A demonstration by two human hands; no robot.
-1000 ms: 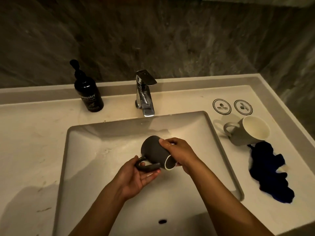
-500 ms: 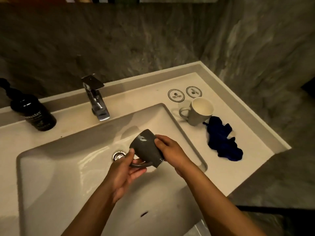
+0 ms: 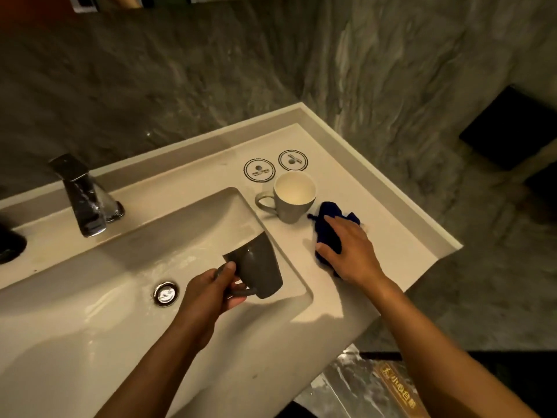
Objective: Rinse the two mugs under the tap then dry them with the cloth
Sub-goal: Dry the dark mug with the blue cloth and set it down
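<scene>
Two mugs: dark grey ceramic mug (image 3: 256, 265) held inverted over the right end of the white rectangular sink basin (image 3: 90, 297), left hand (image 3: 208, 292) gripping its handle. Pale grey mug with cream inside (image 3: 291, 197) upright on white countertop (image 3: 388, 236), handle left. Right hand (image 3: 351, 247) on crumpled dark blue cloth (image 3: 328, 230) just right of pale mug, fingers curling onto it. Two round printed coasters (image 3: 259, 170) behind mug, print unreadable. Chrome tap (image 3: 80, 196) at left. Gold lettering on floor item (image 3: 398, 387), illegible.
</scene>
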